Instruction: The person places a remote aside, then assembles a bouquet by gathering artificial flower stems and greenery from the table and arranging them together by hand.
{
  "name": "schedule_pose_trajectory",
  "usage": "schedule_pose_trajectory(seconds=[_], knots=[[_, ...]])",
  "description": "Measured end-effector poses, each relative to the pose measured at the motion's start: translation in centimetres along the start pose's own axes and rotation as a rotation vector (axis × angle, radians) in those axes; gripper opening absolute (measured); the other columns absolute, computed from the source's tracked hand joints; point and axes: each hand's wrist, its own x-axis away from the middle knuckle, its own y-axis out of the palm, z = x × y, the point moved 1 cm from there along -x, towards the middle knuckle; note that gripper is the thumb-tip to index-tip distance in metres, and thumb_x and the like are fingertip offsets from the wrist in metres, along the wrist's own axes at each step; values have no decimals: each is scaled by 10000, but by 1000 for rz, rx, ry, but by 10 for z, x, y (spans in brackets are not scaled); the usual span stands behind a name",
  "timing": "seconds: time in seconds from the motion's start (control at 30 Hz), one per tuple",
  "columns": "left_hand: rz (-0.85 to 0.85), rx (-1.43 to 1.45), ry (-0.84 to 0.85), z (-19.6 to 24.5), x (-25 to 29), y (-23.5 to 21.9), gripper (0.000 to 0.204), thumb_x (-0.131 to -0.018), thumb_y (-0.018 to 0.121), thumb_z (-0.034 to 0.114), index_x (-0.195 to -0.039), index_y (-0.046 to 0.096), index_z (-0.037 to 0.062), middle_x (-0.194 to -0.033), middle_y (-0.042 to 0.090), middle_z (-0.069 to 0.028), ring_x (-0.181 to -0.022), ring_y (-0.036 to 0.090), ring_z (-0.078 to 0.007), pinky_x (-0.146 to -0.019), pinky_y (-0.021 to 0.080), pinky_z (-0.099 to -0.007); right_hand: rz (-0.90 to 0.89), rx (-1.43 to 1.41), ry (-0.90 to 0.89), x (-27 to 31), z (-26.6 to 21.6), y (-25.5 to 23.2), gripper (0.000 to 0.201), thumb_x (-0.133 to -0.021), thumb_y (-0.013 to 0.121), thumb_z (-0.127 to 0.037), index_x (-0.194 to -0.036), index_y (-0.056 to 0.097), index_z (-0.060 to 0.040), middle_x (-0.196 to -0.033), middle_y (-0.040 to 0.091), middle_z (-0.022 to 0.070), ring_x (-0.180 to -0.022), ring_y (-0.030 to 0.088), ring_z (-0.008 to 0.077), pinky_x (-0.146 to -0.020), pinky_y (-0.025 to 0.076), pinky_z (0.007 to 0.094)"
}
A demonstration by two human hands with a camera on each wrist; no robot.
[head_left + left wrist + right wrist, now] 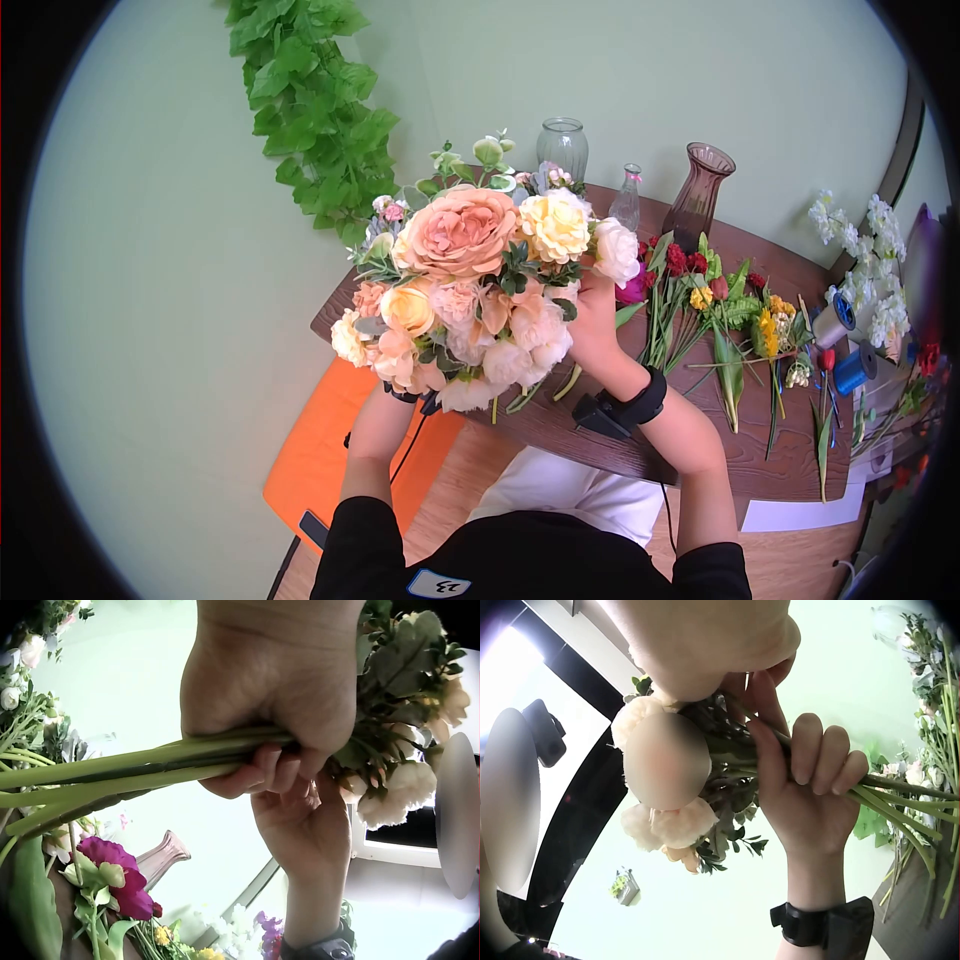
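Observation:
A bouquet (460, 290) of peach, cream and blush artificial flowers is held up in front of the body, covering most of both hands in the head view. My left hand (270, 682) grips its bundle of green stems (150, 766), fingers wrapped round them below the flower heads. Loose stem ends stick out past that fist. My right hand (712, 645) is higher up, close under the blooms, its curled fingers pinching at the upper stems. In the head view, a white rose (616, 250) sits at the bouquet's right edge, just above the right hand.
On the dark wooden table (640, 450) lie several loose flowers (720, 300). At its back stand a clear glass vase (563, 148), a small bottle (627, 195) and a purple vase (698, 190). Ribbon spools (853, 370) sit at the right; an ivy garland (320, 110) hangs left.

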Motion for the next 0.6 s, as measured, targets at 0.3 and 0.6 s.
schedule_pose_trajectory(seconds=[0.3, 0.6], knots=[[-8, 38, -35, 2, 5, 5, 238, -845, 452, 276, -973, 455, 76, -662, 437, 24, -514, 396, -53, -444, 303, -196, 248, -111, -18, -7, -5, 6, 106, -813, 510, -31, -913, 506, 6, -873, 565, 61, -786, 512, 93, -678, 416, 229], [-11, 76, -73, 5, -6, 4, 240, -844, 450, 283, -959, 460, 73, -639, 430, 28, -500, 386, -51, -438, 293, -197, 6, 400, -268, -10, -26, 0, 318, -616, 545, 89, -920, 507, 4, -837, 564, 84, -783, 548, 198, -705, 428, 287]])
